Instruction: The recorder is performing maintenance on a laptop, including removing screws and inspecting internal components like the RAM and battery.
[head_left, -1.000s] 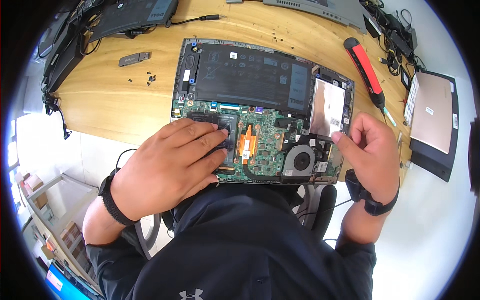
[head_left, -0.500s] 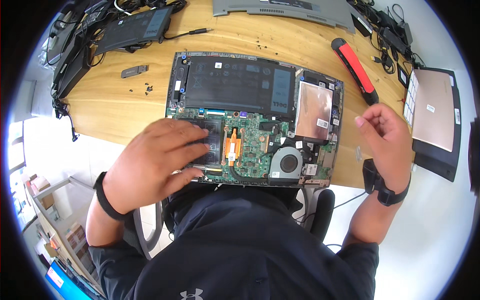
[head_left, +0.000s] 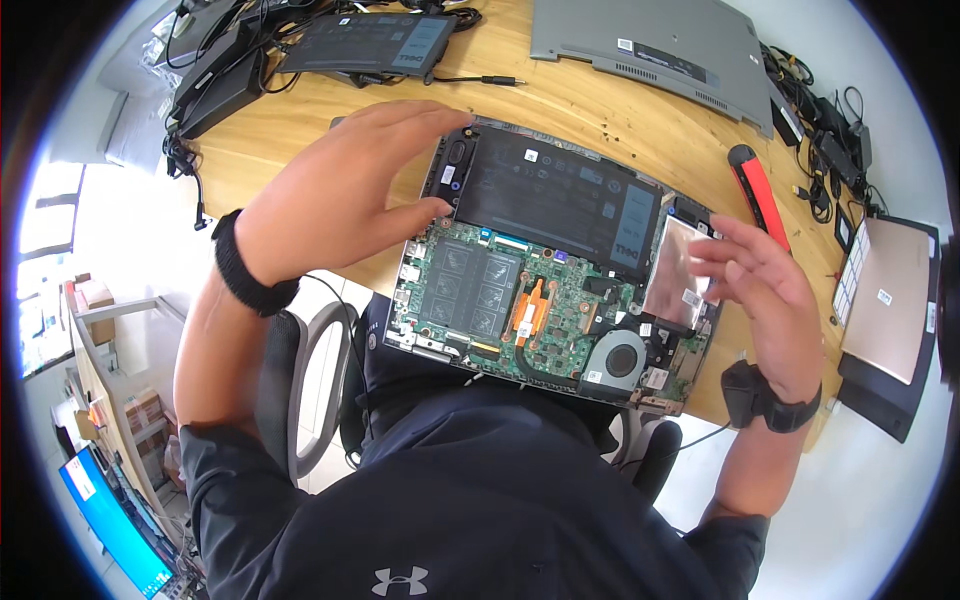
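An opened laptop base point(head_left: 565, 300) lies before me, its green circuit board bare. Along its far side sits a flat black battery point(head_left: 550, 190). An orange heat sink point(head_left: 532, 310) leads by a dark pipe to a round fan point(head_left: 612, 365). My left hand point(head_left: 360, 190) is at the far left corner, thumb and fingers spread around the left edge. Over a shiny copper-coloured plate point(head_left: 670, 270) at the right is my right hand point(head_left: 768, 285), fingers apart and loosely bent; whether they touch it I cannot tell. Neither hand has anything lifted.
A grey bottom cover point(head_left: 650, 50) lies at the back, a second battery point(head_left: 370, 45) left of it. Beyond the right hand is a red and black handheld tool point(head_left: 762, 195). Tiny screws point(head_left: 610, 140) are scattered behind the laptop. Cables point(head_left: 825, 140) and a rose-gold panel point(head_left: 885, 300) are at the right.
My left hand has gone from the board's left part to the far left corner. The right hand has come from beside the laptop to over the copper-coloured plate. The view has shifted.
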